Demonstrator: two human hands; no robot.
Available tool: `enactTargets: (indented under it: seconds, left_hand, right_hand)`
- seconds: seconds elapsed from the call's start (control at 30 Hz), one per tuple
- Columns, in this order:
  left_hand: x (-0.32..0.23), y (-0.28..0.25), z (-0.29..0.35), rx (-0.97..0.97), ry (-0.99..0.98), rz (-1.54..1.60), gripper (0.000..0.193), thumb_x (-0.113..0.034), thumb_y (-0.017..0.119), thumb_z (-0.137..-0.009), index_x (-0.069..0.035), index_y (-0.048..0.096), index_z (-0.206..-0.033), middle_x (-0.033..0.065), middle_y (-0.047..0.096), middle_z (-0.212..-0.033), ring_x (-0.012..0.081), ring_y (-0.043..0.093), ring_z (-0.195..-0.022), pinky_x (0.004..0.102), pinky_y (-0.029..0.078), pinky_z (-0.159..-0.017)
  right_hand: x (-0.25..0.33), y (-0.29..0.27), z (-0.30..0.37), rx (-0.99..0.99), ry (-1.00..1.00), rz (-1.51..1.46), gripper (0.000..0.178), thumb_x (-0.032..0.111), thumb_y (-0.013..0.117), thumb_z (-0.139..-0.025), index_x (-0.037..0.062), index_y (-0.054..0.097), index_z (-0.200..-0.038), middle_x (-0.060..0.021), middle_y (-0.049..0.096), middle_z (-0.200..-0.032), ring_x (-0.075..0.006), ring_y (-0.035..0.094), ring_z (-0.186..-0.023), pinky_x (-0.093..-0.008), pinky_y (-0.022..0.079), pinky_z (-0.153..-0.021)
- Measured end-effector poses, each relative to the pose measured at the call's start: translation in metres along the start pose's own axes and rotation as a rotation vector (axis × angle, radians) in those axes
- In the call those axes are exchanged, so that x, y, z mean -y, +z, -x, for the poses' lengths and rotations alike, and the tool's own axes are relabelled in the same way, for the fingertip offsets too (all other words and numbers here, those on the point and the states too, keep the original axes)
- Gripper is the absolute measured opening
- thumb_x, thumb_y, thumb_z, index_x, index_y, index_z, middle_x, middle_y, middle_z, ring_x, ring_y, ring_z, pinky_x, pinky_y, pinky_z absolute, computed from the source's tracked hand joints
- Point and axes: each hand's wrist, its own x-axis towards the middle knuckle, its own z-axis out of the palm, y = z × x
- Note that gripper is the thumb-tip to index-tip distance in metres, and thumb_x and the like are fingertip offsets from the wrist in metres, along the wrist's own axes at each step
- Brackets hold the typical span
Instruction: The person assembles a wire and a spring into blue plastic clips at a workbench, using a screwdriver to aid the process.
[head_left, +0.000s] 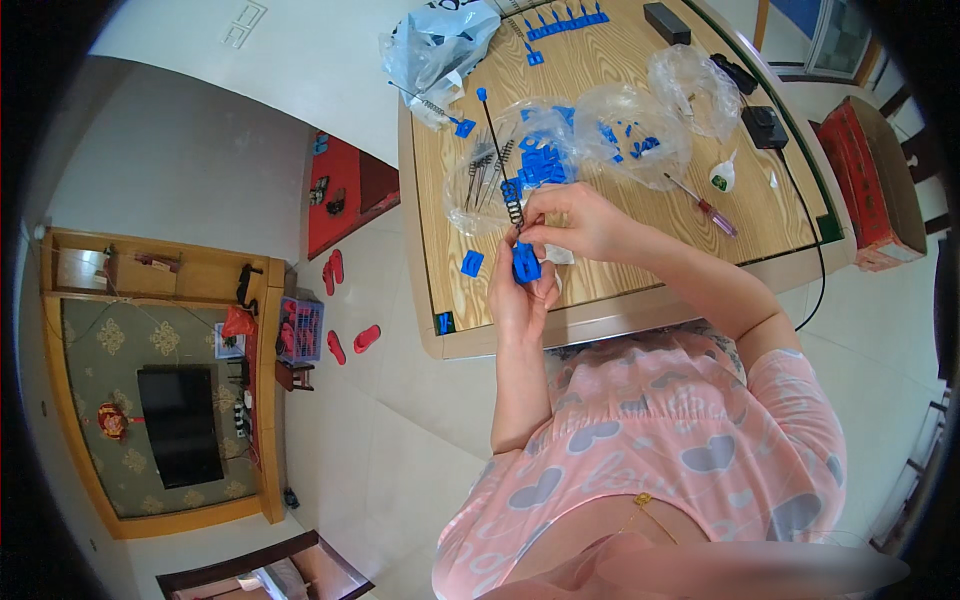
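Observation:
Over the near edge of the wood-grain table, my left hand [516, 303] is closed around a blue plastic base [526, 264]. From this base rises a dark coil spring [514, 208] with a thin black rod [496, 140], tilted up and left and tipped by a small blue cap [482, 94]. My right hand [578, 222] has thumb and fingers pinched at the spring's lower end, just above the base; exactly what its fingertips grip is partly hidden. A loose blue square piece [472, 263] lies left of my hands.
Clear bags hold springs and rods [485, 172], blue parts [545, 165] and small blue pieces [645, 148]. A row of blue assemblies [568, 24] stands at the far edge. Rightward lie a screwdriver [712, 215], a black camera-like box [764, 128] with a cable, and a dark block [667, 23].

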Motion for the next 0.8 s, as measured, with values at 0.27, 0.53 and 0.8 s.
enactTargets:
  seconds: [0.27, 0.53, 0.8]
  left_hand:
    - [0.0001, 0.0009, 0.0005, 0.019, 0.000, 0.018, 0.036, -0.034, 0.029, -0.098, -0.011, 0.043, -0.122, 0.0039, 0.054, -0.082, 0.0112, 0.040, -0.043, 0.0227, 0.027, -0.033]
    - [0.0002, 0.0006, 0.0008, 0.038, 0.005, 0.013, 0.035, -0.033, 0.029, -0.098, -0.011, 0.043, -0.121, 0.0041, 0.053, -0.082, 0.0109, 0.039, -0.043, 0.0228, 0.027, -0.033]
    - [0.0014, -0.0005, -0.0008, 0.064, -0.011, 0.025, 0.034, -0.032, 0.029, -0.098, -0.010, 0.045, -0.118, 0.0042, 0.053, -0.080, 0.0106, 0.039, -0.043, 0.0223, 0.027, -0.034]
  right_hand:
    - [-0.0008, 0.0001, 0.0005, -0.003, -0.006, 0.007, 0.014, 0.013, 0.062, -0.078, -0.0012, 0.061, -0.082, -0.0105, 0.063, -0.076, -0.0178, 0.064, -0.061, -0.0289, 0.048, -0.059]
    - [-0.0004, -0.0006, 0.0009, -0.003, -0.013, 0.036, 0.014, 0.013, 0.062, -0.078, -0.0007, 0.061, -0.081, -0.0104, 0.063, -0.076, -0.0183, 0.064, -0.061, -0.0293, 0.048, -0.060]
    - [-0.0008, -0.0012, 0.0013, 0.006, -0.001, -0.001, 0.015, 0.014, 0.063, -0.078, -0.0007, 0.061, -0.081, -0.0109, 0.062, -0.075, -0.0182, 0.064, -0.060, -0.0293, 0.048, -0.057]
